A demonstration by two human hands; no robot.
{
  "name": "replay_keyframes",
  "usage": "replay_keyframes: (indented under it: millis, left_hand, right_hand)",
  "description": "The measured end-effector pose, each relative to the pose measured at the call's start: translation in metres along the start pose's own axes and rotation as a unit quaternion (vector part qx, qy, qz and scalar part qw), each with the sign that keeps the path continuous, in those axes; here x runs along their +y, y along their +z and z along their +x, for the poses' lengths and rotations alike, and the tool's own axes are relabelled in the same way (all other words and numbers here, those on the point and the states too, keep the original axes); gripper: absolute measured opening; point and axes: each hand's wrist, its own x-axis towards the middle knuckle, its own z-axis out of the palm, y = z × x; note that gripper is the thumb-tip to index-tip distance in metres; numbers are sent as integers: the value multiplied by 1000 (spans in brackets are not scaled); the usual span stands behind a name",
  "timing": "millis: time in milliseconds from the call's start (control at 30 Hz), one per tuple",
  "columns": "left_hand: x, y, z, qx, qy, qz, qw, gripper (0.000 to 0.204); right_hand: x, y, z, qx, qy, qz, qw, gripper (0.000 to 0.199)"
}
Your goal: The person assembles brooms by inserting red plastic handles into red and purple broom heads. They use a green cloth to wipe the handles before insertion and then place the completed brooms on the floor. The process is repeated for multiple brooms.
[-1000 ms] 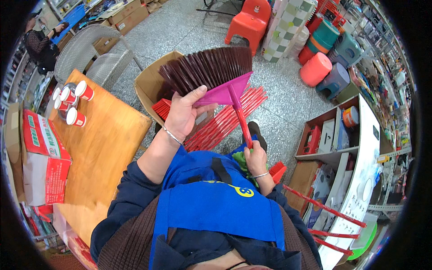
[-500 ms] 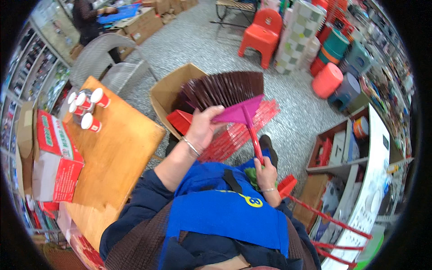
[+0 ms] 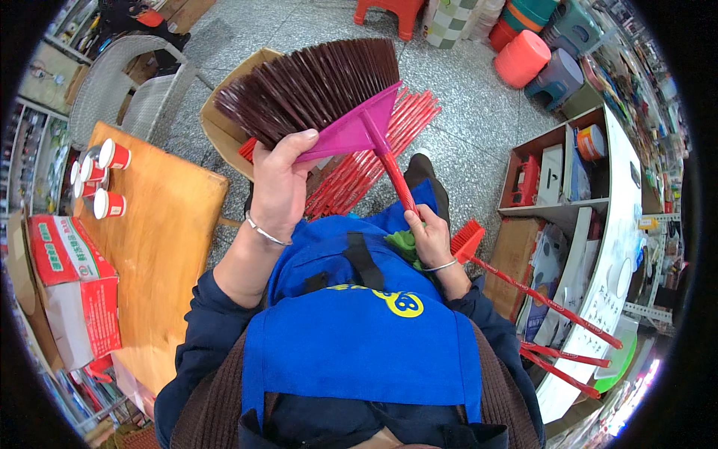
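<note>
A broom [image 3: 340,138] with a purple head and dark brown bristles is held up in front of me, bristles pointing away. My left hand [image 3: 283,183] grips the left end of its purple head, thumb on top. Around its red handle my right hand [image 3: 432,238] is closed, a little below the head. A green cloth [image 3: 404,245] hangs beside my right hand, partly hidden by it. Behind the broom, a bundle of red sticks [image 3: 366,176] lies near an open cardboard box [image 3: 224,138]. The broom covers part of the box.
At left stands a wooden table [image 3: 161,277] with red-and-white paper cups [image 3: 111,203] and a red-and-white carton [image 3: 71,258]. Red-handled brooms [image 3: 542,299] lean at right by a white shelf unit [image 3: 576,179]. A woven chair [image 3: 153,97] and stacked stools [image 3: 557,71] stand farther off.
The view has tilted down and shifted. The broom has come nearer, its bristles now larger and fanned toward the upper left. Both hands keep their hold on it.
</note>
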Motion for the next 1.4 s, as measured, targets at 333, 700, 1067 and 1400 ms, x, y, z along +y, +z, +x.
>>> replay_keyframes:
  millis: [333,700,1067,1400]
  left_hand:
    - [-5,-34,21,-74,8,-76,994,16]
    - [-12,-64,50,-180,-33,-178,967,51]
    - [-20,-69,62,-289,-55,-314,903,56]
    - [-26,-61,60,-231,-48,-318,918,68]
  right_hand:
    - [3,-13,10,-67,10,154,986,38]
    - [-11,-41,5,-209,99,309,922,38]
    - [-19,-46,-2,-267,84,382,881,43]
    - [-24,-51,-12,-286,114,414,857,46]
